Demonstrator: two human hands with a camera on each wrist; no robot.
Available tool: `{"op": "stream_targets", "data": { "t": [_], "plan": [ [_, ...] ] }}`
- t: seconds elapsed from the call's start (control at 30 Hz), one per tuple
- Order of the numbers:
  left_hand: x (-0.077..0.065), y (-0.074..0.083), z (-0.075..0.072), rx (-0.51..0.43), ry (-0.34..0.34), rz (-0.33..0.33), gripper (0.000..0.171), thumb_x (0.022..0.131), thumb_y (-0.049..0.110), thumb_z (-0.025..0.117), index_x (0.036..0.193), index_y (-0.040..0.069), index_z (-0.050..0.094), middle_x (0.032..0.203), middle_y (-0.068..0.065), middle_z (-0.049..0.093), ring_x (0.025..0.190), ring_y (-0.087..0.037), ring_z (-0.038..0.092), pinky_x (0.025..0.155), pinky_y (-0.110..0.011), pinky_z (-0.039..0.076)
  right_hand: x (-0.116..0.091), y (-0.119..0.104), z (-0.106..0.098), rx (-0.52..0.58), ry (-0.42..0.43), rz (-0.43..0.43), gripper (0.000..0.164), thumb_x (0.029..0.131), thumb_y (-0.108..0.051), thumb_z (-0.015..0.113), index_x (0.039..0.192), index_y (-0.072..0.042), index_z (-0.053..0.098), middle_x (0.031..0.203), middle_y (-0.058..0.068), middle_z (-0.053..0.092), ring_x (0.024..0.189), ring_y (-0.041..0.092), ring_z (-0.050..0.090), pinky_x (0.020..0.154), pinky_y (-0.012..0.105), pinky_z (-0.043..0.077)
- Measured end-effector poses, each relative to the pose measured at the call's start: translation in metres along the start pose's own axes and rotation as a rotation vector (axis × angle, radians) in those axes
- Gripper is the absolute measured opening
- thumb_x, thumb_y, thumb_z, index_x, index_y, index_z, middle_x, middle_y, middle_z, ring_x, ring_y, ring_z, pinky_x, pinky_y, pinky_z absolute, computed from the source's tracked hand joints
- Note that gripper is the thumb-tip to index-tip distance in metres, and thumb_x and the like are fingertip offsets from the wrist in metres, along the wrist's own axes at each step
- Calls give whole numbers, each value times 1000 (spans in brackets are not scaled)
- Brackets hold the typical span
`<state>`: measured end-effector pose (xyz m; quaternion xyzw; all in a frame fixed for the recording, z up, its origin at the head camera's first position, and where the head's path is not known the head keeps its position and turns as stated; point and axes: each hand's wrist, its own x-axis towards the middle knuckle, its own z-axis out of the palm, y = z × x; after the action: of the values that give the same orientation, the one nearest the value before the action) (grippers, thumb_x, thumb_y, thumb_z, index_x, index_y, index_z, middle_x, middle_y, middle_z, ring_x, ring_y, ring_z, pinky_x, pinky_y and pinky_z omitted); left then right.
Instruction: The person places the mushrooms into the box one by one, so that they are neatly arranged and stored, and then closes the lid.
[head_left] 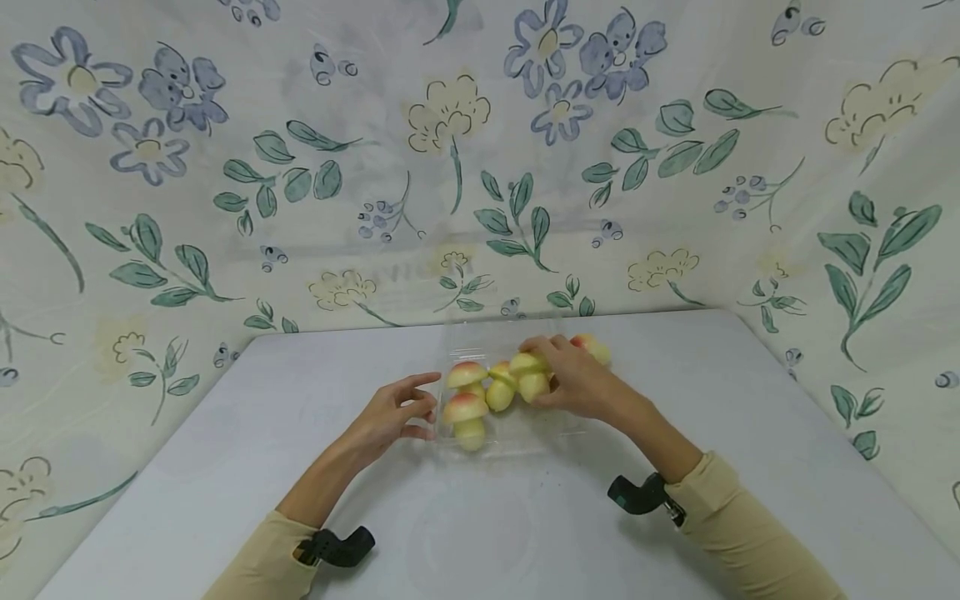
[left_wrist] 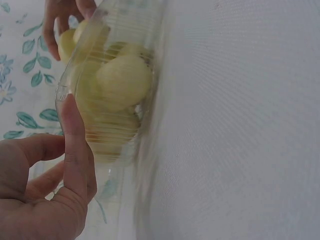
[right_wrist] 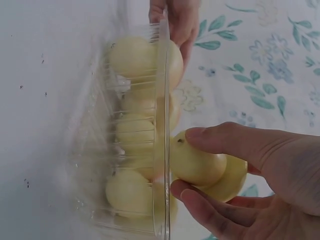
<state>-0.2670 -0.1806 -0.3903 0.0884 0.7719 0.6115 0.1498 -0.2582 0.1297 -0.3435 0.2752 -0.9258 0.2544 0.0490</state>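
A clear plastic box (head_left: 517, 437) stands on the table, with several yellow mushroom-shaped pieces with reddish tops, such as this front-left piece (head_left: 467, 417), inside it. My right hand (head_left: 577, 379) holds another mushroom-shaped piece (right_wrist: 195, 162) between thumb and fingers, right at the box's rim. In the right wrist view, a small dark spot shows on its end. At the box's left side is my left hand (head_left: 397, 412), with loosely extended fingers; one finger (left_wrist: 74, 117) lies along the rim in the left wrist view. One more piece (head_left: 591, 347) is partly hidden behind my right hand.
A white table (head_left: 300, 400) lies under everything. Behind it hangs a floral cloth (head_left: 420, 225) with leaves and blue flowers. A clear lid-like panel (head_left: 495, 335) rises at the box's back. Black wrist devices (head_left: 341, 547) sit at the sleeves.
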Motion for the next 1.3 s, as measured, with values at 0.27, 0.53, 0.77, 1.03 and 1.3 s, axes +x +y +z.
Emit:
{"op": "stream_targets", "data": {
  "t": [0.27, 0.53, 0.77, 1.03, 1.3],
  "plan": [
    [-1, 1, 2, -2, 11, -9, 54, 99, 7, 55, 150, 6, 38, 103, -6, 53, 85, -15, 59, 70, -29, 63, -1, -3, 3, 12, -9, -16, 62, 81, -19, 79, 135, -17, 47, 121, 13, 55, 97, 24, 57, 77, 26, 51],
    [-1, 2, 1, -4, 13, -15, 54, 98, 6, 55, 150, 6, 38, 104, -7, 53, 86, -16, 59, 70, -29, 63, 1, -5, 8, 115, -58, -28, 64, 82, -18, 80, 137, -16, 47, 128, 13, 53, 96, 25, 62, 77, 20, 55],
    [-2, 1, 1, 2, 9, -14, 54, 98, 7, 55, 150, 6, 38, 104, -8, 53, 86, -16, 59, 71, -29, 63, 2, -6, 14, 159, -74, -63, 65, 81, -17, 81, 137, -14, 47, 127, 11, 54, 97, 19, 60, 77, 19, 57],
    [-2, 1, 0, -1, -6, -1, 55, 98, 7, 55, 150, 5, 36, 104, -7, 53, 87, -17, 59, 72, -30, 63, 2, -4, 22, 177, -85, -117, 66, 81, -13, 80, 138, -11, 46, 126, 10, 57, 100, 17, 57, 77, 18, 57],
    [-1, 1, 0, 3, -9, 7, 54, 99, 7, 55, 150, 5, 37, 103, -7, 53, 87, -16, 59, 72, -31, 63, 4, -6, 26, 160, -129, -85, 68, 83, -17, 79, 141, -13, 44, 133, 7, 56, 109, 20, 53, 90, 36, 57]
  ]
}}
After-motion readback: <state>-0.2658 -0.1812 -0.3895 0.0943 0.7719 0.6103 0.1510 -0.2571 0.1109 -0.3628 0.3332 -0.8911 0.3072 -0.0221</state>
